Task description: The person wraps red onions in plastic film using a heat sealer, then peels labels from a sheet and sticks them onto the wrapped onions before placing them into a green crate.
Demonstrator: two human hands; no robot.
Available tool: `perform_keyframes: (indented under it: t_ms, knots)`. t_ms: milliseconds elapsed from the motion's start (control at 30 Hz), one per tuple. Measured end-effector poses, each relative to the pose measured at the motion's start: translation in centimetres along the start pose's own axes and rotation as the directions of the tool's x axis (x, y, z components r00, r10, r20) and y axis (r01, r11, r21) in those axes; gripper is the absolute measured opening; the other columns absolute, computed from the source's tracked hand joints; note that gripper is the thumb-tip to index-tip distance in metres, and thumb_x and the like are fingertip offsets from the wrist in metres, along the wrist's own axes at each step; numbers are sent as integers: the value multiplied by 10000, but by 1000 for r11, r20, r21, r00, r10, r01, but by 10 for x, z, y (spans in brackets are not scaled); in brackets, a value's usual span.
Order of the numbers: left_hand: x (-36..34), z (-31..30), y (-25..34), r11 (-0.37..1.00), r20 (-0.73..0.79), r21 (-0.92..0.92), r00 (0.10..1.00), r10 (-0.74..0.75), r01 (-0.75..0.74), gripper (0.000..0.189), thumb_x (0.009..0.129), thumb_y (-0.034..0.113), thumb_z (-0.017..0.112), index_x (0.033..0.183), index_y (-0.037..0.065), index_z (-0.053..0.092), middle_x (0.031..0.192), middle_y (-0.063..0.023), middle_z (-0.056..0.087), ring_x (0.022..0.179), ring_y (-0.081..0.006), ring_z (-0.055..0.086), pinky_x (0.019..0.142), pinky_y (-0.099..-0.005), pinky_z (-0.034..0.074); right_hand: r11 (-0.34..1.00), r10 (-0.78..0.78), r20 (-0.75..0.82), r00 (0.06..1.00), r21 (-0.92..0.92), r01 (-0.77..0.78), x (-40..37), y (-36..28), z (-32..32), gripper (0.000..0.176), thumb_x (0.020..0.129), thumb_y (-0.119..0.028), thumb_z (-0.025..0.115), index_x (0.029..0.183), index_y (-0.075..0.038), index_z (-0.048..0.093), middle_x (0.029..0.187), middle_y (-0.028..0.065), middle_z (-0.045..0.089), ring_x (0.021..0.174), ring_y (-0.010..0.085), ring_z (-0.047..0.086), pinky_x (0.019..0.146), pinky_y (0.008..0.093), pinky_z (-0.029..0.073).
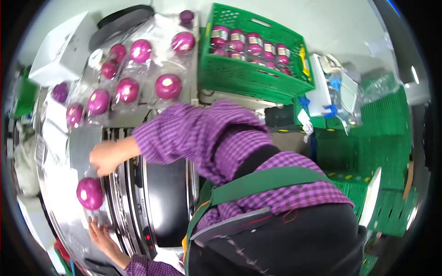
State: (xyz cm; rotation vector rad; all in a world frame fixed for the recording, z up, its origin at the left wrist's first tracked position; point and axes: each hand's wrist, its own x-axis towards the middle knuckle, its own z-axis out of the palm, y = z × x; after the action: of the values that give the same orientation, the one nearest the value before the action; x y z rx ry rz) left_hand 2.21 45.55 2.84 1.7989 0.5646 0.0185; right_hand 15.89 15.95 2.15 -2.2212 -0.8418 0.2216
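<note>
My right hand is closed, fingers curled down over the edge of a grey plate, just above a round purple vegetable. What its fingers hold, if anything, is hidden. My left hand is below the same vegetable, fingers apart, fingertips close to its lower side. The vegetable rests on a pale work surface beside a metal machine with a dark shiny plate and a red light.
Several purple vegetables in clear film lie on the upper-left table. A green crate holds labelled ones. A white box is at upper left. Green crates stand at right, near clear plastic packaging.
</note>
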Motion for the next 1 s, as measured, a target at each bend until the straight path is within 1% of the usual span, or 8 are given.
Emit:
perform_keyframes:
  t_ms: [167,433,600,767,833,900,967,1000]
  knots:
    - [-93,-20,-31,702,-166,706,941,293,-94,244,891,157,601,1042,-34,605,879,-93,639,682,-130,558,588,-278,462,941,-216,-290,932,-315,120,-68,37,-32,291,722,-335,668,740,-50,613,745,122,581,728,321,565,650,439,453]
    - [-129,43,-20,699,-407,689,900,154,193,306,762,300,717,899,37,640,804,-143,678,763,-292,663,693,-367,500,950,-90,-208,974,-311,22,-63,18,-20,278,751,-311,716,816,-71,592,743,67,631,838,243,535,781,385,358]
    - [-106,47,-30,985,-340,164,940,12,47,384,772,112,700,1108,-8,559,741,-85,662,661,-141,630,576,-251,456,886,212,-58,976,433,-167,-37,34,-10,161,795,-120,647,922,-27,611,680,39,612,544,128,538,509,291,431]
    - [-170,41,-7,977,-225,-157,958,-178,144,611,769,55,701,1309,-26,425,710,6,578,596,-54,469,528,-185,355,382,323,249,913,848,-367,-78,8,-50,136,847,-51,549,954,29,572,628,-26,486,625,93,485,591,236,393]
    - [-185,40,5,803,98,-454,917,-386,386,576,794,74,682,1305,-16,430,725,-1,570,644,-81,500,572,-223,391,168,320,404,857,866,-471,-79,3,-63,138,859,-39,511,967,29,564,595,-35,443,617,93,461,592,238,376]
    - [-188,33,19,485,439,-747,885,-153,455,376,813,58,651,1178,36,564,724,-17,565,632,-104,519,602,-248,416,-64,38,350,936,936,-347,-71,-13,-83,161,867,-52,468,977,33,549,553,-43,363,569,95,402,569,249,342]
    - [-168,10,41,617,342,-774,915,213,145,303,823,81,654,1120,57,595,719,-27,560,562,-123,506,581,-244,414,-26,-83,150,985,988,-153,-44,-44,-103,194,868,-66,461,1003,31,561,523,-41,326,552,102,379,570,255,318]
    - [-149,-1,51,654,133,-681,823,553,-330,228,857,97,615,1082,56,609,727,-39,570,534,-135,495,581,-263,425,-82,-192,37,981,995,-53,-24,-54,-109,229,887,-74,458,1062,29,565,515,-39,301,549,102,363,568,257,299]
